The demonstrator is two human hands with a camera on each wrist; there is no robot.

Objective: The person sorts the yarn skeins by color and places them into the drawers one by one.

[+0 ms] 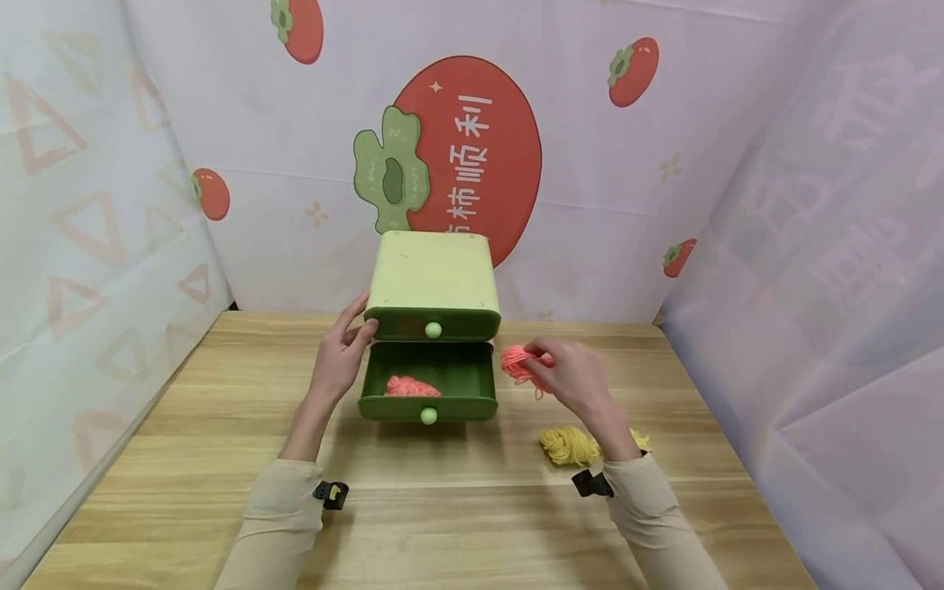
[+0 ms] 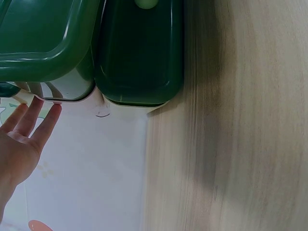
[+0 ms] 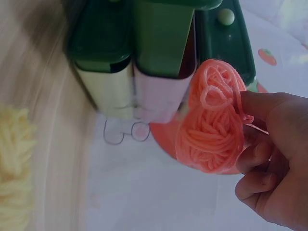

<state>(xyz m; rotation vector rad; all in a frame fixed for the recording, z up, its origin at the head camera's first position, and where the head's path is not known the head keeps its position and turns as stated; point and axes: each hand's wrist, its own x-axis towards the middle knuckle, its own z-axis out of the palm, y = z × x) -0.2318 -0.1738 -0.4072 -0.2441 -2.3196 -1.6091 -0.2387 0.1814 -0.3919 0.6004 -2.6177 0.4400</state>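
A small chest of drawers [image 1: 433, 266] with a pale yellow-green top and dark green fronts stands at the back of the table. Its middle drawer [image 1: 469, 373] is pulled out, and a pink yarn bundle [image 1: 411, 387] lies inside. My left hand [image 1: 341, 354] rests its fairly straight fingers [image 2: 46, 123] against the chest's left side, near the upper front corner. To the right of the open drawer, my right hand [image 1: 574, 373] pinches a coral-pink yarn skein [image 3: 211, 130] between thumb and fingers, held above the table.
Yellow yarn [image 1: 569, 446] lies on the wooden table [image 1: 442, 524] below my right hand, with another yellow piece [image 1: 640, 441] partly hidden behind the wrist. The chest's bottom drawer [image 2: 139, 57] is closed. A tomato-printed cloth [image 1: 590, 205] hangs behind, and cloth walls flank both sides.
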